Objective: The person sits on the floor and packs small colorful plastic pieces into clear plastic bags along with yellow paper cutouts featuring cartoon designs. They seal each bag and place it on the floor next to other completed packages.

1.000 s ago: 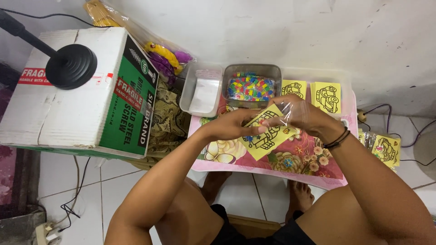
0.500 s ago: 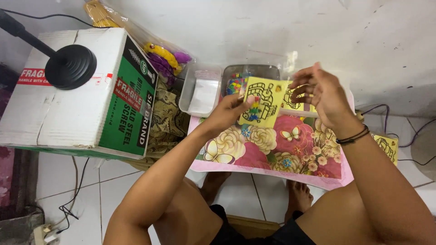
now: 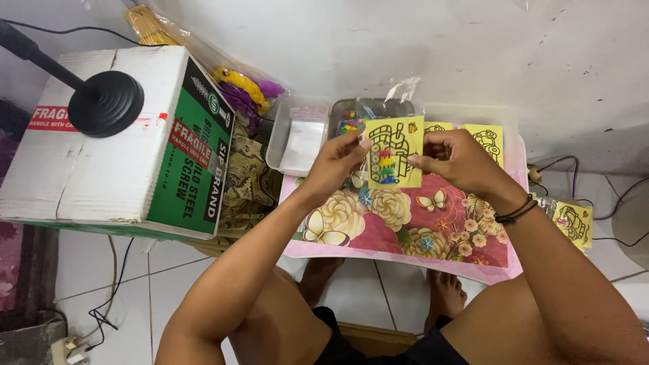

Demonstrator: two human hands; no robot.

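Note:
A yellow picture card in a clear plastic sleeve (image 3: 395,153) stands upright above a small floral table (image 3: 405,233). My left hand (image 3: 338,161) pinches its left edge and my right hand (image 3: 458,159) pinches its right edge. The card shows a black line drawing with several small coloured bits at its middle. The sleeve's open top sticks up above the card.
Behind the card stand a clear tub (image 3: 297,142) with white packets and a tray of coloured bits (image 3: 348,118). More yellow cards (image 3: 488,138) lie at the table's back, another (image 3: 572,223) on the floor right. A cardboard box (image 3: 115,145) with a black stand base (image 3: 105,103) sits left.
Both hands have lifted the card from low over the table to upright in front of the trays. The card has turned to face the camera.

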